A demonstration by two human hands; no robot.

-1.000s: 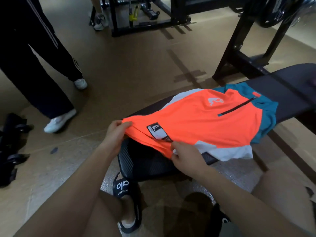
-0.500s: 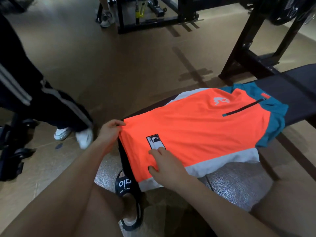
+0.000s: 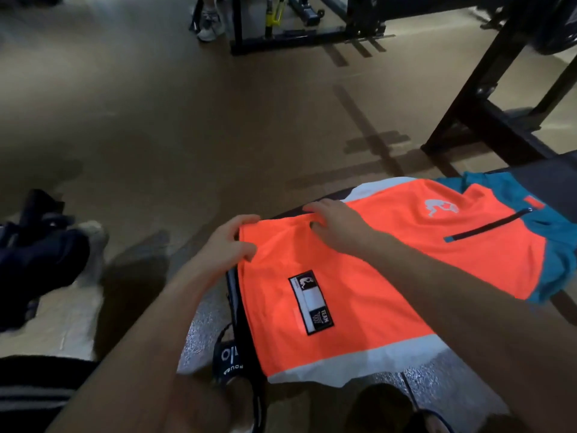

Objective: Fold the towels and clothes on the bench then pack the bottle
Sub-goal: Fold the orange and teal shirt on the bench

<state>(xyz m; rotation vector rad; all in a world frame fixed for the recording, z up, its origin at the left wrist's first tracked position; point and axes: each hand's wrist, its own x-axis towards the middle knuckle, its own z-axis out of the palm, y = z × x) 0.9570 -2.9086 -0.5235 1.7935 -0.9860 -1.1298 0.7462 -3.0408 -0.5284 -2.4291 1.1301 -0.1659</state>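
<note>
Left hand (image 3: 229, 245) at near-left corner of orange shirt (image 3: 359, 276), fingers curled over hem edge, thumb on top: pinch grip on fabric. Right hand (image 3: 335, 228) further along far edge of same shirt, fingers spread and bent, tips pressing cloth; whether any fabric is actually pinched underneath, cannot tell.

Shirt spread flat on black bench (image 3: 555, 179), teal collar and shoulder end (image 3: 559, 245) toward right, white hem strip (image 3: 359, 360) overhanging near bench edge. Black label patch (image 3: 310, 303) face up near centre-left. Zip and pale logo visible near collar.

Judged step: straightening/flattening prior to first fold. No fold yet apparent. Towels and bottle not in view; task est. early stage.

Risks:
- Near side of shirt hanging off bench; slick sports fabric likely to slide to floor if left-hand grip released w/o weight on top.
- Uneven pull between hands, likely skewed fold, hem misaligned.
- Bench narrow vs. shirt width; folded edge may droop, crease off-line.
- Sandalled foot (image 3: 232, 360) directly under overhang; snag possible if cloth drops.

Other: gym floor (image 3: 187, 120) w/ rack frame (image 3: 474, 120) at far right, dark bag or clothing (image 3: 40, 251) at left, second person's shoe (image 3: 207, 29) at top.
</note>
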